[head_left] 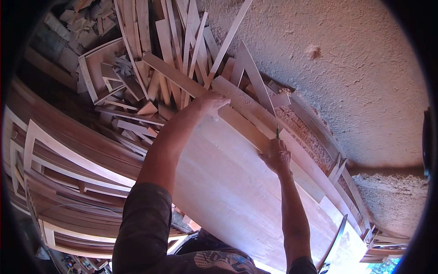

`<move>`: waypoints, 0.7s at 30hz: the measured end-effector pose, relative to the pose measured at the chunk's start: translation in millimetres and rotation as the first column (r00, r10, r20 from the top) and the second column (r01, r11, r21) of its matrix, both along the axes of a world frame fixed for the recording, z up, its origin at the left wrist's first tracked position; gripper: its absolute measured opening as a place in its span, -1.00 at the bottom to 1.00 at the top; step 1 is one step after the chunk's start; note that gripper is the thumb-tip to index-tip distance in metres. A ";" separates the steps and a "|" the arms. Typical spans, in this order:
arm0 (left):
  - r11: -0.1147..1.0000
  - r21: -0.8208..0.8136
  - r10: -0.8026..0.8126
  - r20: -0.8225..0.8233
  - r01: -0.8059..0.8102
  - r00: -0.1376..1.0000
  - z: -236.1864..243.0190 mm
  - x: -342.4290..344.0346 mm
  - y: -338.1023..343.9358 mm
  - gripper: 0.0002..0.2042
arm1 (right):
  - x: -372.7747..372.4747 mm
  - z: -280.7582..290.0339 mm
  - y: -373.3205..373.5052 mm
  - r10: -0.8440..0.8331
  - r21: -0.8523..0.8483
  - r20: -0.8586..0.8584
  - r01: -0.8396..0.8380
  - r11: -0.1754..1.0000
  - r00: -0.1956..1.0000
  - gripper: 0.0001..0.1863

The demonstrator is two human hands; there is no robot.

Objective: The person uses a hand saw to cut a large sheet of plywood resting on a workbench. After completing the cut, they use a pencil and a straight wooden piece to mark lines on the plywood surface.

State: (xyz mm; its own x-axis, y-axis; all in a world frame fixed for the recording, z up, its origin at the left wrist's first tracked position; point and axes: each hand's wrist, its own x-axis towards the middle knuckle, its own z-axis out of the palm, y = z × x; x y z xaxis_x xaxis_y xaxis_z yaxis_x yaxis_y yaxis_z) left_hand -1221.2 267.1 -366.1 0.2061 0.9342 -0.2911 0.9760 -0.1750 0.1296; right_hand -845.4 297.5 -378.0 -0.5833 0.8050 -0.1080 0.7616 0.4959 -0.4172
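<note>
A long, narrow wooden board (173, 76) lies slantwise across a broad, pale wooden panel (219, 171), its far left end reaching past the panel's edge. My left hand (213, 104) grips this board around its middle, thumb on the near side and fingers over the top. At the board's near right end is my right hand (277, 157), closed around a slim green pencil (277, 133) whose upper part sticks up above the fingers. Most of the right hand's fingertips are hidden. Beside the held board, on its far side, lies another plank (244, 102).
Wood strips (169, 41) lean in a dense heap at the far side, with offcuts around them. Curved wooden frames (77, 153) are stacked at left. A handsaw (336, 242) rests at the panel's near right. A rough wall (346, 77) stands at right.
</note>
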 end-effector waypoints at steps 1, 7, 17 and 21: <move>1.000 0.012 0.000 0.023 0.000 1.000 -2.8 -1.3 1.3 -0.32 | -0.8 -1.7 0.9 -0.005 -0.014 0.014 0.005 1.000 1.000 -0.26; 1.000 0.017 0.021 0.111 -0.023 0.994 -15.4 -5.4 0.1 -0.30 | -5.9 -3.6 -1.9 -0.008 0.002 -0.020 0.008 1.000 1.000 -0.30; 0.996 0.088 -0.007 0.115 -0.003 0.993 -27.8 -4.4 -9.2 -0.31 | -9.8 8.0 -7.2 -0.039 -0.044 0.017 0.040 0.998 0.999 -0.32; 0.996 0.088 -0.019 0.178 0.003 0.984 -24.3 -7.5 -5.3 -0.31 | -8.1 3.5 -3.1 -0.049 -0.050 0.011 0.050 0.997 0.999 -0.30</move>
